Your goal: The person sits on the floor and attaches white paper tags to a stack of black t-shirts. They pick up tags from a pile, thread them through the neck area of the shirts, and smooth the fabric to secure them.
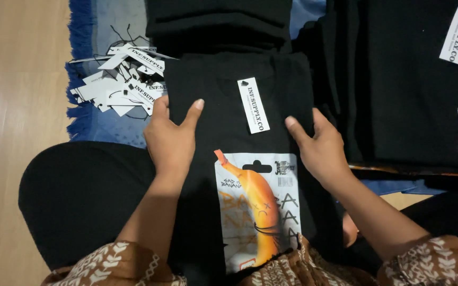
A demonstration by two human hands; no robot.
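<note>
Head view: a folded black T-shirt (pixel 239 132) with an orange banana print lies at centre frame. Left hand (pixel 172 137), fingers spread, presses flat on its 9 o'clock edge; right hand (pixel 319 145), likewise spread, its 3 o'clock edge. White hang tag (pixel 253 105) lies at 12 o'clock between them. Loose tag pile (pixel 120 85) sits at 10 o'clock.

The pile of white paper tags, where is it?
In the head view, the pile of white paper tags lies upper left on the blue rug, just beyond the left hand and beside the folded black shirt.
</note>
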